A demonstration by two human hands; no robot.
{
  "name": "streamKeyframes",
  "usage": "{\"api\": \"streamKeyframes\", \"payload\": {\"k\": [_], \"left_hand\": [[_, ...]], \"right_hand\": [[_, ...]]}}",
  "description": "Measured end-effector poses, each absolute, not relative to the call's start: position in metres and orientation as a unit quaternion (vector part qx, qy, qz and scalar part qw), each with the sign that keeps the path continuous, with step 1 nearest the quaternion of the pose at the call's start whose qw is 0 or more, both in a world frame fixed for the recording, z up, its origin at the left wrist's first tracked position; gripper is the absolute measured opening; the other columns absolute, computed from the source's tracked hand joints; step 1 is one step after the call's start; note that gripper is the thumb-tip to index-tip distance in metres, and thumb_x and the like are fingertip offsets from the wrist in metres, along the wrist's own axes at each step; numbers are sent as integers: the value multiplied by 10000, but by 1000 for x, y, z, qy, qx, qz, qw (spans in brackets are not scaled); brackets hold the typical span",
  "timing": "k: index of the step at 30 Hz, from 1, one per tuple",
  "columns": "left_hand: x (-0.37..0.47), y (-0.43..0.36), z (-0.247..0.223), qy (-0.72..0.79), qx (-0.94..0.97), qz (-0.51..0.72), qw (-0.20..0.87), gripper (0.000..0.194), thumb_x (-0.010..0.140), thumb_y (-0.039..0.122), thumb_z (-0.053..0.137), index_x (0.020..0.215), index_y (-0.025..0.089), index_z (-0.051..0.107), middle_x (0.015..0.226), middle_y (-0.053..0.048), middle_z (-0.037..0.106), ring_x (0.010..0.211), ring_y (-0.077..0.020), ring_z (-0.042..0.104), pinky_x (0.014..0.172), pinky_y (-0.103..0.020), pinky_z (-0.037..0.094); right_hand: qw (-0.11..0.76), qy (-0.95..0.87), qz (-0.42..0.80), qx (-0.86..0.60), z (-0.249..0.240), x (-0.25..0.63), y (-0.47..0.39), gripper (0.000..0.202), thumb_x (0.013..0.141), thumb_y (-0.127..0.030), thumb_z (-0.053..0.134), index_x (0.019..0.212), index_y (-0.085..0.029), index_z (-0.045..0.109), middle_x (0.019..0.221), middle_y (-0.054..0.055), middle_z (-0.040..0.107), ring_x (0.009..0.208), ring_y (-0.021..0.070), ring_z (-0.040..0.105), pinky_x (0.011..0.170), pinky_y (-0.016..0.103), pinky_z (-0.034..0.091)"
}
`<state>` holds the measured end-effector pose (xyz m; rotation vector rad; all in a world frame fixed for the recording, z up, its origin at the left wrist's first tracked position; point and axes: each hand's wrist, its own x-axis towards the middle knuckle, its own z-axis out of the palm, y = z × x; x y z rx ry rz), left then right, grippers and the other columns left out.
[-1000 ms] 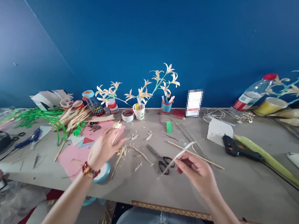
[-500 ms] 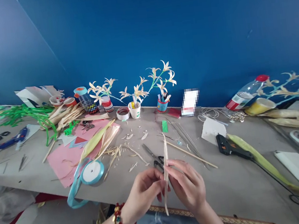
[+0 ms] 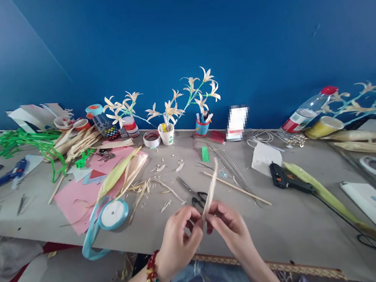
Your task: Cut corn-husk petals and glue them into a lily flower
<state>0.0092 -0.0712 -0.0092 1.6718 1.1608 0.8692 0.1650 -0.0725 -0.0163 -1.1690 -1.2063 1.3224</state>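
left hand: the person's left hand (image 3: 181, 232), with a red beaded bracelet (image 3: 154, 274) at the wrist, is curled nearly closed, thumb and fingertips pinching the low end of the strip.
right hand: the person's right hand (image 3: 230, 226) meets it from the other side, thumb and forefinger drawn together on that same end.
strip in the fingers: a narrow, pale cream, husk-like strip (image 3: 211, 185) stands up from between the hands, tilted a little to the right, over the near part of the grey table (image 3: 296, 232).
just behind the strip: metal scissors with black handles (image 3: 191, 191), lying with the blades pointing away; a slim tan wooden stick (image 3: 239, 189) slants off to the right.
left of the hands: a white-centred roll of light blue satin ribbon (image 3: 114, 213), its loose end hanging past the table edge, near pink paper sheets (image 3: 75, 206) and a yellow-green husk (image 3: 119, 173).
right of the hands: a black glue gun (image 3: 289, 181) beside a long yellow-green leaf (image 3: 327, 202).
along the wall: a white paper cup (image 3: 167, 136) near sprays of cream, star-shaped flowers (image 3: 172, 110), against the deep blue wall (image 3: 176, 33).
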Motion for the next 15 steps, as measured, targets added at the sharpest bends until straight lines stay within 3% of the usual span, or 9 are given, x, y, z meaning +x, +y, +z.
{"api": "streamKeyframes", "payload": {"k": [4,8,12,15], "left_hand": [[10,-71,-16,481,640,370,471,150,896,203,462,753,191,505,683,-12,564,609,-123,512,468,-181,328],[11,-69,-26,432,557,390,592,207,934,330,468,794,179,493,576,42,465,477,-81,405,477,-194,339],[8,-64,-27,428,551,388,602,231,870,358,595,785,146,559,671,-2,541,550,-87,466,519,-199,379],[7,-62,-25,449,557,389,580,251,890,339,570,748,132,591,676,-26,581,588,-98,499,561,-210,396]], "right_hand": [[486,-478,549,-483,-18,165,-72,156,831,-280,589,715,-178,614,628,-7,581,528,127,545,529,229,466],[496,-474,544,-483,-20,167,-72,149,842,-277,591,747,-172,639,651,-3,595,517,119,537,526,231,459],[488,-474,542,-494,-23,169,-71,165,839,-290,590,747,-163,644,650,9,613,512,122,537,514,232,457],[484,-476,536,-502,-24,169,-71,163,826,-283,589,722,-162,622,633,9,605,506,125,534,504,234,454]]}}
